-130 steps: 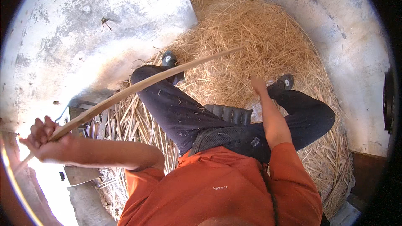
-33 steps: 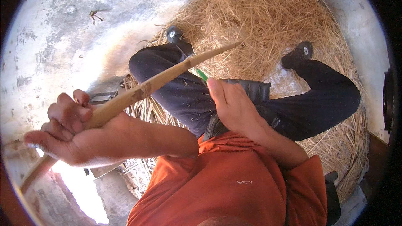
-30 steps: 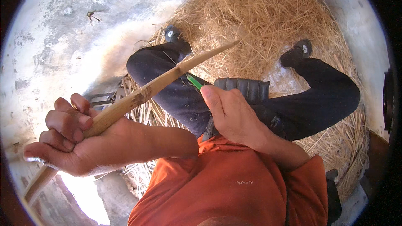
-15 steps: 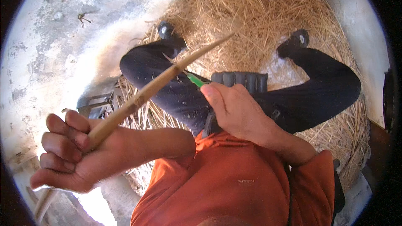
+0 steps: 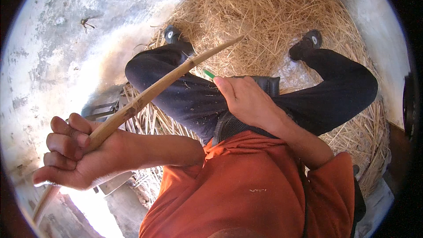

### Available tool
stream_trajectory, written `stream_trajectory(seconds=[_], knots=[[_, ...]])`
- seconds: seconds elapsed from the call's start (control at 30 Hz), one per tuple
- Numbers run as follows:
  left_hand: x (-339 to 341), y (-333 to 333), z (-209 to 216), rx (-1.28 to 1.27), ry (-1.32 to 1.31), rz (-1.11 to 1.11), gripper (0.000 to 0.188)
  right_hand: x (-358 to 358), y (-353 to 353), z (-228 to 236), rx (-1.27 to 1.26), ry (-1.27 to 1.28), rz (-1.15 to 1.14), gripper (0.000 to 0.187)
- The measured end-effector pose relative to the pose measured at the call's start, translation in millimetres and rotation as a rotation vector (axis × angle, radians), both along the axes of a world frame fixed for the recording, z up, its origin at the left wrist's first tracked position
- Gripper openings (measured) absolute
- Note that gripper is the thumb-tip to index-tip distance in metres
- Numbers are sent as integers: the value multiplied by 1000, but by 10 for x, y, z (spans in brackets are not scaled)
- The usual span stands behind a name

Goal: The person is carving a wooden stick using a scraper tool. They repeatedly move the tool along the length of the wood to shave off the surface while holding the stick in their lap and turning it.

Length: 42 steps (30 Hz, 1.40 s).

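A long, pale wooden stick (image 5: 152,92) slants across my lap, tapering to a point at its far right end. My left hand (image 5: 81,152) is closed round it at the left, and its near end comes out below the hand. My right hand (image 5: 251,101), back upward, is closed on a small green-handled tool, seemingly a knife (image 5: 209,74). Only a short green part shows past the thumb; my fingers hide the rest, and no blade can be made out. The green part is just below the stick, apart from it.
My legs in dark trousers (image 5: 176,86) are bent outward, with shavings on the left thigh. Dry straw (image 5: 264,9) covers the floor ahead. A pale, worn concrete surface (image 5: 57,39) lies at the left. A black ribbed pad (image 5: 271,84) is behind my right hand.
My right hand has moved slightly right, drawing the green tool off the stick. A thin sliver that stood out from the stick is no longer seen. The left hand keeps its grip, slightly higher.
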<state>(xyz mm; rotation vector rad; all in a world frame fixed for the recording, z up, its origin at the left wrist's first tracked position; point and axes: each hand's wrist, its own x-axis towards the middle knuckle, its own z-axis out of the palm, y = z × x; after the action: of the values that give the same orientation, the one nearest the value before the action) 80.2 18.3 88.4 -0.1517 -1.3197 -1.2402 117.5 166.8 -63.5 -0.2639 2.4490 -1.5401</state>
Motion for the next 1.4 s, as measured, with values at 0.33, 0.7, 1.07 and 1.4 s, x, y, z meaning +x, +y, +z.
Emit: stream_trajectory(seconds=[0.33,0.7,1.07,1.4], knots=[[109,56,-43,-34,-29,20,50,42,108,-32,-41,-10,-26,42],[116,-45,0,-99,-27,-111,51,-168,168,-474,138,8,-73,46],[92,-13,-4,-8,40,-192,53,-180,547,-1301,333,-226,-56,50],[12,-157,45,-104,160,-704,63,-16,291,21,-172,-35,-186,40]])
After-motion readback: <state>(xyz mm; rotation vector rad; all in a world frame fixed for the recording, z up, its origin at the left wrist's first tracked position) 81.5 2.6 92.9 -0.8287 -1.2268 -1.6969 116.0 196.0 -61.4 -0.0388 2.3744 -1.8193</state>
